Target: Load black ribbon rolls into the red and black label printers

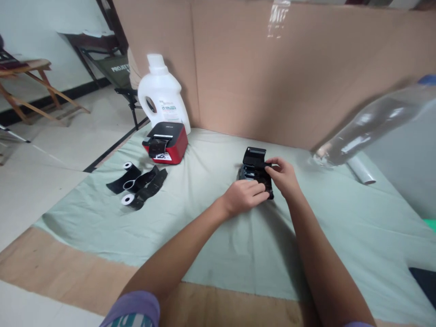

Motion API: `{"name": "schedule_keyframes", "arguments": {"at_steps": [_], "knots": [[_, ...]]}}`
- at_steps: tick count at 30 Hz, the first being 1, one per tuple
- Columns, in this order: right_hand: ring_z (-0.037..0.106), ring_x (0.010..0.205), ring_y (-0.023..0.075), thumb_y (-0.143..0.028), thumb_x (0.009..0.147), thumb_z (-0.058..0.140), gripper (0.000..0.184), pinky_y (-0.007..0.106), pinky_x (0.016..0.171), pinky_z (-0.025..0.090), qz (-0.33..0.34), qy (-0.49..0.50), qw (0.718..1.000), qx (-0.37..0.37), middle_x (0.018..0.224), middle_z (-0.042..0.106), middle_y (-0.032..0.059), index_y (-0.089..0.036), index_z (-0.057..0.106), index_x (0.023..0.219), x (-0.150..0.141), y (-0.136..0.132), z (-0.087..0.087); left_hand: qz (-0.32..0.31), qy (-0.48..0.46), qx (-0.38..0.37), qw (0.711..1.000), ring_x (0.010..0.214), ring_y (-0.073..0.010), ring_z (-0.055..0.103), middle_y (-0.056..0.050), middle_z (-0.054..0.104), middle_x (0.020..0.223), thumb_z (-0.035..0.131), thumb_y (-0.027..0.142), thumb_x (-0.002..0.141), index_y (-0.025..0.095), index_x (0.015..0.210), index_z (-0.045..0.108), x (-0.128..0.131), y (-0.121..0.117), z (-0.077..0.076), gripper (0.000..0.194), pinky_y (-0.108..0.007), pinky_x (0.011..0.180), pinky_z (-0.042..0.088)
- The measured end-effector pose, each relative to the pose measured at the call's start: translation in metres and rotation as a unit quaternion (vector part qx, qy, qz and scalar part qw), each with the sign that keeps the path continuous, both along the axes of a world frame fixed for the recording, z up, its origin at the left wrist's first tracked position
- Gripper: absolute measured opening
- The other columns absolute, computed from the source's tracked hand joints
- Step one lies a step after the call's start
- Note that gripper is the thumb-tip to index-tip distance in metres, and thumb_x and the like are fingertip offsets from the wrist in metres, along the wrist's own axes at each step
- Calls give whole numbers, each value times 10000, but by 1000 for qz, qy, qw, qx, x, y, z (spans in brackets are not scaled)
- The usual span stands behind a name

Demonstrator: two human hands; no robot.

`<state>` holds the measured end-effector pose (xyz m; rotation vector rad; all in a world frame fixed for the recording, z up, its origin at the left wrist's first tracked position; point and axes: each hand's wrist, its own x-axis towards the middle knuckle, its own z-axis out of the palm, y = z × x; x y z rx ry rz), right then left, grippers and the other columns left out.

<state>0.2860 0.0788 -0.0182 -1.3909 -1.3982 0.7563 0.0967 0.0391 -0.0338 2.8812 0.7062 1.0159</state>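
Floor tiles [78, 136] spread pale at far left, under a wooden stool [36, 68] and a dark chair [114, 70]. Green cloth [207, 213] covers the table [218, 297] — wrinkled, stopping short of the bare near edge. Black-and-white rolls [131, 181] lie near the cloth's left side; behind them sit a red-and-black printer [177, 147] and a white jug [163, 93], before a cardboard panel [238, 72]. A stretch of cloth runs to the black device [254, 156], mid-table, lid raised. The left hand [243, 197] curls over its near end; its grip I cannot tell. The right hand [283, 177] pinches its right side narrowly. Farther right — across more cloth — a clear bottle [371, 127] slants beside a white tube [361, 169].
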Motion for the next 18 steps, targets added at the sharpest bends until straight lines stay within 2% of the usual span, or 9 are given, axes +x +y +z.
{"name": "schedule_keyframes", "arguments": {"at_steps": [2, 5, 11, 18], "knots": [[581, 720, 183, -332, 712, 678, 222, 319, 627, 442, 12, -6, 1000, 21, 867, 689, 36, -215, 665, 901, -3, 3, -6, -2, -7, 6, 1000, 724, -154, 571, -56, 679, 817, 399, 231, 1055, 220, 917, 699, 5, -2, -15, 331, -322, 618, 350], [613, 853, 220, -355, 739, 667, 223, 328, 663, 451, 31, -14, 999, 39, 952, 702, 60, -217, 672, 913, -10, 4, -14, 10, -20, 19, 1000, 729, -156, 564, -48, 671, 802, 432, 240, 1048, 223, 909, 695, 6, -2, -25, 298, -325, 629, 348], [569, 824, 206, -342, 784, 647, 196, 359, 761, 459, 23, -48, 997, 59, 972, 701, 50, -223, 673, 936, -15, 5, -24, 36, -19, 94, 995, 731, -157, 568, -26, 670, 790, 471, 246, 1029, 225, 909, 709, 1, 0, -31, 267, -318, 638, 373], [577, 820, 198, -375, 794, 679, 191, 353, 798, 458, 23, 29, 998, 51, 935, 700, 36, -232, 665, 921, -15, 8, -31, 8, -16, 67, 998, 711, -143, 590, -29, 666, 791, 465, 242, 1025, 216, 899, 700, 5, -4, -37, 268, -284, 604, 381]]}}
